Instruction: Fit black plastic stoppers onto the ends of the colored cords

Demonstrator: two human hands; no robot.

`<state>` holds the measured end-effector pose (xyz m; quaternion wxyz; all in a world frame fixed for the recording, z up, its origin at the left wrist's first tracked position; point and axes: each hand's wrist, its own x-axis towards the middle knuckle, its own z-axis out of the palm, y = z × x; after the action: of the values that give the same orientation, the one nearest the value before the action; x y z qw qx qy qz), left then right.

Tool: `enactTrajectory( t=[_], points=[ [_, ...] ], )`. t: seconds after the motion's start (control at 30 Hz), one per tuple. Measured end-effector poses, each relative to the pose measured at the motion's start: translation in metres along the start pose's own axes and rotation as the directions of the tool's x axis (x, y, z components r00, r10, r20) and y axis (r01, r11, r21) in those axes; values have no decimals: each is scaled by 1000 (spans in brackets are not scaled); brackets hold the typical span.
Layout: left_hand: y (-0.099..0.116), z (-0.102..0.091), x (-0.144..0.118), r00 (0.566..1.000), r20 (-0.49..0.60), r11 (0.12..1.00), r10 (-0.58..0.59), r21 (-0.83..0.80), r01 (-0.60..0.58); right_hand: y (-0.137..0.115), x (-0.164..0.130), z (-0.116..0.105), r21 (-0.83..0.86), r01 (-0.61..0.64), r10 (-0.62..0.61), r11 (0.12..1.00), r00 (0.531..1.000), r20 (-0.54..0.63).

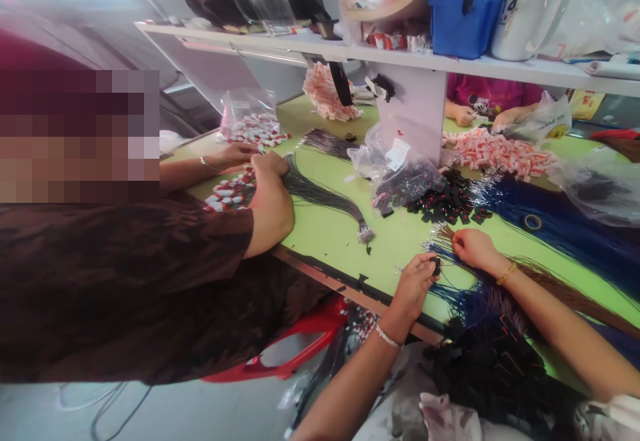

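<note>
A small black tag [437,266] sits pinched between the thumb and fingertips of the left hand [415,287], just above the near edge of the green table [345,241]. That hand comes up from below, wrist bent back a little, a thin white band around it. The right hand [475,247] lies just beside it, palm down, forearm stretching in from the right with a gold bracelet at the wrist; its fingers are curled together onto the ends of the blue cords [550,221], pressing or plucking at them, though I cannot tell whether a single cord is gripped. Brown cords [560,287] run under that forearm.

Beyond the hands lies one heap of loose black tags [450,201], too many to count, and beside it one clear plastic bag [395,167] with dark pieces inside. One roll of tape [533,221] rests on the blue cords.

To the left a co-worker in a dark brown top leans over the table, both hands [250,159] close together at the head of a grey cord bundle [325,197]. Red-and-white tags show in three heaps; the nearest heap [230,191] is by that person's forearm. A third person's hands [475,117] work behind the shelf post. One blue bin [465,24] stands on the shelf above.
</note>
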<state>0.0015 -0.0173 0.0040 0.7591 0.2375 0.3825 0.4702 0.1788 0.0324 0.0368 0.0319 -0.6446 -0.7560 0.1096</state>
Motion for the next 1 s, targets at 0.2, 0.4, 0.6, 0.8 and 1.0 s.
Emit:
enactTrajectory(
  t=[0.2,0.4,0.6,0.8,1.0],
  points=[
    [-1,-2,-1,1000,14,1000,-5,2,5,-12,1,3,-103,-10,14,995,999,40],
    [-2,-2,-2,1000,18,1000,-2,-6,2,-6,-5,5,77,-22,25,997,999,-47],
    [-1,-2,-2,1000,17,1000,5,-9,-5,-2,-4,14,494,143,-63,857,983,-175],
    [-1,0,-3,1000,7,1000,12,-2,-12,2,-5,21,816,40,14,577,998,-58],
    [-1,1,-3,1000,17,1000,2,-3,-2,5,-14,13,941,-114,-1,320,993,120]
  ],
)
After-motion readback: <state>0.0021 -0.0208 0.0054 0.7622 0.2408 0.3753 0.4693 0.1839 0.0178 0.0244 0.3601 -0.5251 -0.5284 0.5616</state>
